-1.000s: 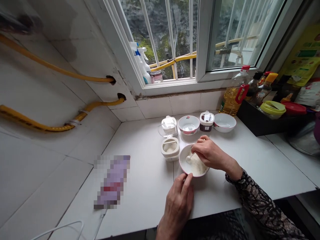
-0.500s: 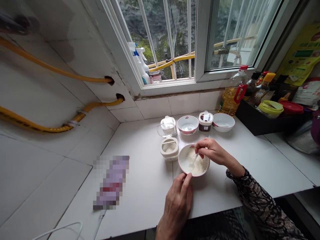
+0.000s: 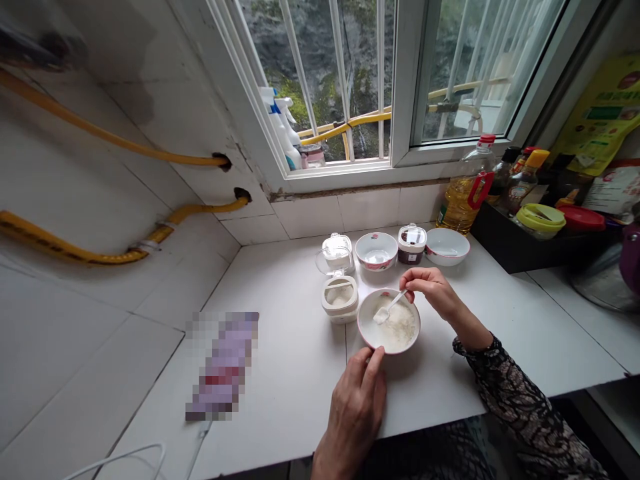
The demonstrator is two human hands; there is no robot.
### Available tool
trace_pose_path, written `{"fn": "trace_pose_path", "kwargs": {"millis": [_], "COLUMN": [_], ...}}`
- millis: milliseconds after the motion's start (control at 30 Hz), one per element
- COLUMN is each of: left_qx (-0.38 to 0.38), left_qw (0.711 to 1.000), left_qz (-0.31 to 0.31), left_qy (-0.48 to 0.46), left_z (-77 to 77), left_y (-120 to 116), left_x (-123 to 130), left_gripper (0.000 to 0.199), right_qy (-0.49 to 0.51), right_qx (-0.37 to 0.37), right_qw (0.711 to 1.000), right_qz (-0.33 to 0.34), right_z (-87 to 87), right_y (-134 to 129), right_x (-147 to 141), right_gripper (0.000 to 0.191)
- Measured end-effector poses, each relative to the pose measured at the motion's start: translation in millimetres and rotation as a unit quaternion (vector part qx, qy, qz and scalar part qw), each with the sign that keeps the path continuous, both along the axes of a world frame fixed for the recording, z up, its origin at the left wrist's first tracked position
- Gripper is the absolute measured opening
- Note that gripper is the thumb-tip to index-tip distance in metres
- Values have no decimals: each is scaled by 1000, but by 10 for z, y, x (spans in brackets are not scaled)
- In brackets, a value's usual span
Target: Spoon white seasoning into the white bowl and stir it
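Note:
A white bowl (image 3: 367,328) with a pink rim holds whitish powder (image 3: 401,325) and stands on the white counter. My left hand (image 3: 356,400) pinches the bowl's near rim between thumb and finger. In my right hand (image 3: 434,292) is the handle of a small white spoon (image 3: 383,315), whose scoop is over the powder inside the bowl. Left of the bowl stands an open container (image 3: 340,300) of white powder, its clear lid raised. Behind are a lidded white container (image 3: 337,250), two other bowls (image 3: 377,251) (image 3: 447,247) and a lidded jar (image 3: 411,244) with dark contents.
An oil bottle (image 3: 463,190) and a black box (image 3: 530,243) of bottles and jars stand at the back right. A pixelated purple object (image 3: 225,367) lies at the left, with a white cable (image 3: 125,457) near it. A barred window is behind the counter.
My right hand has moved slightly right and up. The spoon has lifted and tilted, with its scoop now further up in the bowl. My left hand stays at the rim.

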State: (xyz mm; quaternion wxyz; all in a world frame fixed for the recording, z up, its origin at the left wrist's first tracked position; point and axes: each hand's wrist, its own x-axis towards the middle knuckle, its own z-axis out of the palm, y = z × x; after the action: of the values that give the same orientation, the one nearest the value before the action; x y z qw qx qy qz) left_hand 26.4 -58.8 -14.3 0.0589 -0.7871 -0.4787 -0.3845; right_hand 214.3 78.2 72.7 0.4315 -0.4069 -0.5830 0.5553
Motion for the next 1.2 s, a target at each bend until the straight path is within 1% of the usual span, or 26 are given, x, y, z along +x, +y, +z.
{"fn": "trace_pose_path", "kwargs": {"millis": [167,333,433,500,533,567,600,633,700,733,767,800,833,867,967,1033,1100,1133,1200], "left_qx": [2,7,12,14,15,18,22,25,27,26,24,21,19,17,11,9,9,9,8], "left_qw": [1000,1000,1000,1000,1000,1000,1000,1000,1000,1000,1000,1000,1000,1000,1000,1000,1000,1000,1000], "left_qz": [-3,-1,-4,-6,-6,-6,-5,-6,-5,-4,-3,-3,-3,-3,0,3,2,1,-1], "left_qy": [-2,-1,-5,-6,-6,-7,-7,-8,-10,-11,-12,-13,-13,-13,-13,-10,-5,-3,2], "left_z": [-14,-6,10,16,17,17,16,13,6,3,1,-1,-1,-1,2,4,4,3,2], "left_y": [4,6,11,15,16,18,19,20,21,21,20,18,17,14,7,4,3,4,8], "left_x": [-7,-6,2,6,8,9,10,11,12,12,12,11,10,9,8,7,5,4,1], "left_gripper": [38,37,39,41,40,40,39,39,38,39,39,39,40,40,40,39,38,37,37], "right_qy": [9,41,41,13,-16,-56,-103,-154,-245,-277,-295,-301,-295,-278,-214,-200,-217,-235,-282], "right_qx": [-10,-12,36,101,147,206,272,341,458,497,520,530,528,518,459,423,411,414,434], "right_qw": [1000,999,998,993,987,974,954,925,854,823,802,793,796,808,860,881,883,877,855], "right_qz": [-24,-28,-42,-57,-64,-73,-76,-68,-32,-11,3,5,-4,-18,-62,-78,-69,-55,-15], "right_z": [-25,-68,-65,-59,-58,-62,-70,-83,-114,-126,-133,-131,-120,-100,-16,20,17,1,-43], "right_y": [23,45,2,-52,-80,-105,-126,-140,-151,-150,-149,-148,-149,-152,-161,-152,-126,-110,-85], "right_x": [-5,-77,-200,-299,-346,-389,-425,-455,-493,-502,-504,-499,-485,-463,-344,-241,-152,-121,-93], "right_gripper": [9,10,12,12,12,12,13,15,23,27,30,31,30,29,22,18,18,19,20]}}
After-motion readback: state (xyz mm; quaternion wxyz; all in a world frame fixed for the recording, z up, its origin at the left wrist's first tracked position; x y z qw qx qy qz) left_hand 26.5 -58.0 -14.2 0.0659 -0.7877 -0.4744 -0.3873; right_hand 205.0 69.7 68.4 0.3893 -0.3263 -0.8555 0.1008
